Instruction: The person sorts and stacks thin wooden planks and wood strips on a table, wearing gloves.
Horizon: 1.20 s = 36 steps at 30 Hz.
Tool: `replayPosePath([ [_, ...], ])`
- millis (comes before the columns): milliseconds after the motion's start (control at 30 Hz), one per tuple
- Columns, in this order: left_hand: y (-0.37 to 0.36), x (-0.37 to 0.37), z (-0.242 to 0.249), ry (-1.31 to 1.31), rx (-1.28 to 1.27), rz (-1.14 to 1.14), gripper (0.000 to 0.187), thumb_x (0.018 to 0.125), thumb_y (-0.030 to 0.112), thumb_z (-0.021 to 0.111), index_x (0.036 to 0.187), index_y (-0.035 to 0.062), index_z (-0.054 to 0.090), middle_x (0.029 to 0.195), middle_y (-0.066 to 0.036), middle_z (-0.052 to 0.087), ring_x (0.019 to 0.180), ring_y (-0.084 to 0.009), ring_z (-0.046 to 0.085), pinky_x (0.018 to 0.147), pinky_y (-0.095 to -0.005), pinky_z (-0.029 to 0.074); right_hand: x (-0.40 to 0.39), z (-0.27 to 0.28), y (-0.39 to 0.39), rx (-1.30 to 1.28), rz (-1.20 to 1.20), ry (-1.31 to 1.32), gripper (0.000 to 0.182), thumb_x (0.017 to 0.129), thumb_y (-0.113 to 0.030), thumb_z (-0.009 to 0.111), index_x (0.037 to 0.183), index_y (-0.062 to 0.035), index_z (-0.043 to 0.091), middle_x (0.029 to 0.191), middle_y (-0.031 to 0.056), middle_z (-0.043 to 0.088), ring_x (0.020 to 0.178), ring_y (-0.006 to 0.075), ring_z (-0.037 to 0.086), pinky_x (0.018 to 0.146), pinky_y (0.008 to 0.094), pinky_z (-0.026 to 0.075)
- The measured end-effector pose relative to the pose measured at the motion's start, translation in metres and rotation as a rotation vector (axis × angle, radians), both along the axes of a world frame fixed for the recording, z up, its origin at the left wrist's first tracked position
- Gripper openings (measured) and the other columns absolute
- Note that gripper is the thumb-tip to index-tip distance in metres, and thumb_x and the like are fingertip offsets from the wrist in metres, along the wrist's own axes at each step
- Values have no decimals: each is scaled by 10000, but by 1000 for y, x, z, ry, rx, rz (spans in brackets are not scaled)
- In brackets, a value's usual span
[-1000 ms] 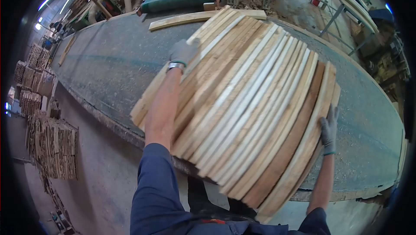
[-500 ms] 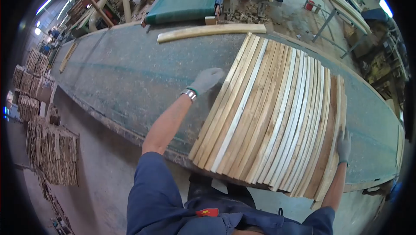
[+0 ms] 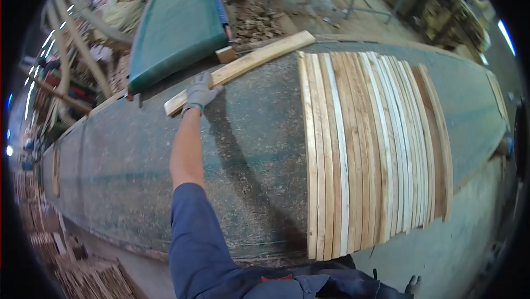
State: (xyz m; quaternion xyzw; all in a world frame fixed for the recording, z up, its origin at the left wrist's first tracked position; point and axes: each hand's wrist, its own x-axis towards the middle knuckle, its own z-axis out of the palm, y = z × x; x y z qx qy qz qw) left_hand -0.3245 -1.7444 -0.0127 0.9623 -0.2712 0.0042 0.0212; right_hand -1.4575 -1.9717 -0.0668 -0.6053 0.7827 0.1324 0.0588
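On the table [image 3: 248,188], a loose board [image 3: 265,54] near the board row [image 3: 364,150] is gripped by the left hand [image 3: 201,94], fingers closed; the right hand [image 3: 413,286]'s fingers cannot be made out.

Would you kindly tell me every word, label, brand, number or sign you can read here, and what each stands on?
None can be read.
Row of boards: no legible marking.
Lone board: no legible marking.
Red patch on the clothing: only partly visible, no readable text.
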Motion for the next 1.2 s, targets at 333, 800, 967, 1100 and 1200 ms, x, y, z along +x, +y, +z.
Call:
replayPosePath([
  [333, 19, -254, -9, -115, -424, 121, 604, 763, 485, 750, 1109, 39, 532, 1017, -184, 540, 905, -382, 577, 769, -487, 489, 165, 53, -62, -183, 181, -296, 572, 1022, -399, 468, 1387, 41, 482, 1409, 234, 518, 1327, 357, 481, 1086, 405, 391],
  [800, -31, -471, -20, 138, -805, 348, 517, 974, 227, 559, 1402, -46, 462, 1398, -248, 518, 1305, -384, 485, 1101, -443, 373, 306, 91, -332, -417, 890, -541, 701, 883, -476, 659, 1424, -72, 471, 1478, 219, 423, 1390, 399, 359, 1132, 502, 308],
  [967, -149, -555, 69, -103, -555, 260, 563, 963, 210, 584, 1444, -22, 407, 1434, -244, 479, 1310, -378, 481, 1109, -432, 377, 306, 100, -384, -2, 742, -473, 949, 807, -666, 639, 1539, -163, 305, 1610, 199, 192, 1476, 422, 179, 1161, 572, 213],
  [1100, -298, -637, 63, -38, -761, -130, 561, 912, 191, 655, 1407, 7, 468, 1383, -203, 521, 1294, -355, 484, 1117, -427, 364, 307, 117, -353, -6, 1000, -552, 994, 742, -644, 717, 1513, -137, 347, 1572, 230, 253, 1458, 419, 224, 1156, 538, 258],
  [1200, -386, -712, 51, 163, -694, -298, 630, 884, 303, 677, 1424, 53, 471, 1429, -223, 460, 1352, -392, 395, 1142, -466, 304, 310, 88, -359, -23, 990, -721, 991, 695, -546, 792, 1484, -106, 385, 1525, 241, 323, 1403, 427, 317, 1138, 482, 320],
])
